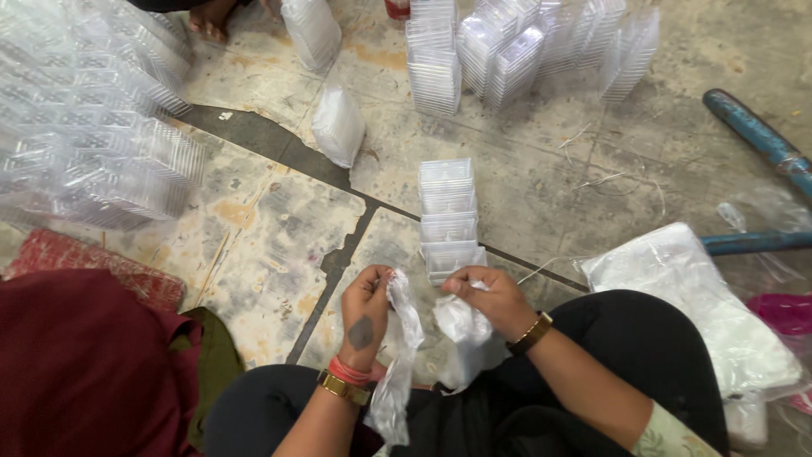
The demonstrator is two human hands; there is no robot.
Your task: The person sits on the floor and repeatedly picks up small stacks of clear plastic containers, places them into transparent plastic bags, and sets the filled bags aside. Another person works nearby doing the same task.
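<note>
The left hand (365, 309) pinched the top of a thin clear plastic bag (397, 355), its grip closed on the film near the thumb and forefinger. The bag was crinkled, glossy and see-through, and it hung down in a twisted strip over the person's lap. The right hand (491, 298) was clenched on a second plastic bag (461, 334), whiter and bunched into loose folds just beside the first. Both bags were held above the cracked, stained floor (271, 254), between the person's knees. Just beyond the hands a row of clear plastic boxes (448, 216) lay on the floor, stacked close together. More stacks of clear boxes (524, 46) stood towards the far edge of the floor, and a large heap (93, 118) filled its far left corner. A bundle of plastic bags (702, 296) lay at the right.
</note>
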